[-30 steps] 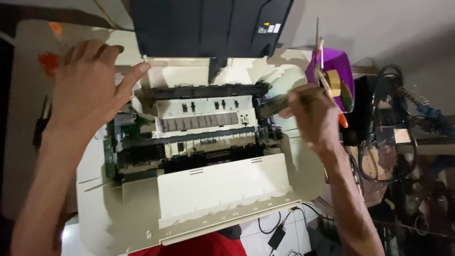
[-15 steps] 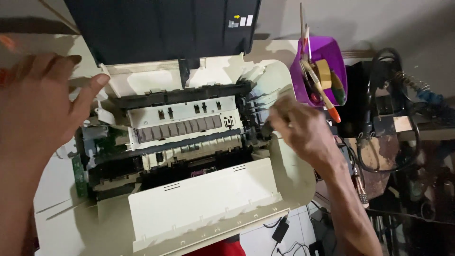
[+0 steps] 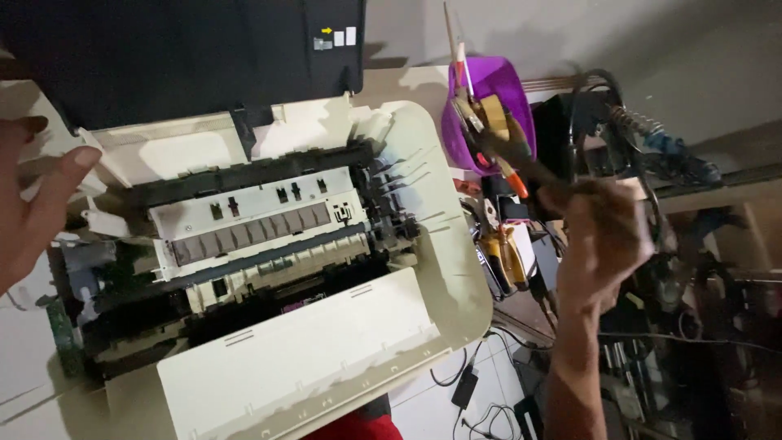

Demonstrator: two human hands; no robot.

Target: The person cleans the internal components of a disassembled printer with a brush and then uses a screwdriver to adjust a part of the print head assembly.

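Note:
An opened cream-coloured printer (image 3: 444, 244) lies in front of me with its dark mechanism and grey roller bar (image 3: 244, 224) exposed. Its black lid (image 3: 187, 49) stands raised at the back. My left hand (image 3: 32, 204) is at the printer's left edge, fingers apart, holding nothing. My right hand (image 3: 603, 244) is off to the right of the printer, blurred, and closed on a thin dark tool (image 3: 513, 159). The tool's tip points up and left at a purple bowl (image 3: 498, 75) that holds several tools and brushes.
A light front panel (image 3: 301, 358) slopes towards me at the printer's near side. Yellow-handled tools (image 3: 505, 253) lie beside the printer's right edge. Black cables and a coiled wire stand (image 3: 643, 122) crowd the right. A power adapter (image 3: 466, 387) lies on the tiled floor below.
My right hand has left the printer's inside and moved right towards the purple bowl with the tool. My left hand has slid to the left edge of the view.

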